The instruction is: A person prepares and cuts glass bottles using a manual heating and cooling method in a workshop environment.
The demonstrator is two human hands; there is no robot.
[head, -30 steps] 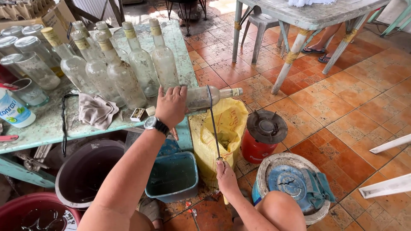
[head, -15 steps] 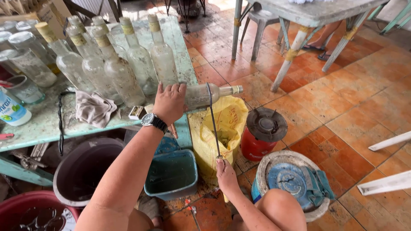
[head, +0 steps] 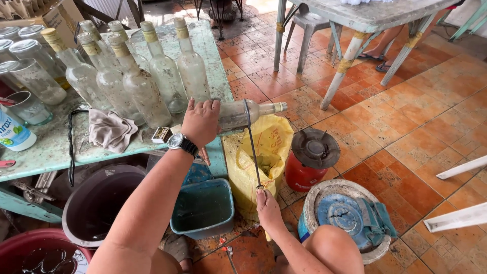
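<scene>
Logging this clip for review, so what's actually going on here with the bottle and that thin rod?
A person's left hand holds a clear glass bottle on its side at the edge of a green table, neck pointing out over a yellow sack. The right hand grips the lower end of a thin dark rod, whose upper end loops around the bottle. More glass bottles stand upright on the table beside a grey rag. A small red stove sits on the tiled floor.

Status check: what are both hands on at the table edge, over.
Left hand gripping glass bottle sideways at table edge. Right hand holding thin rod looped over bottle. Yellow sack directly below.
</scene>
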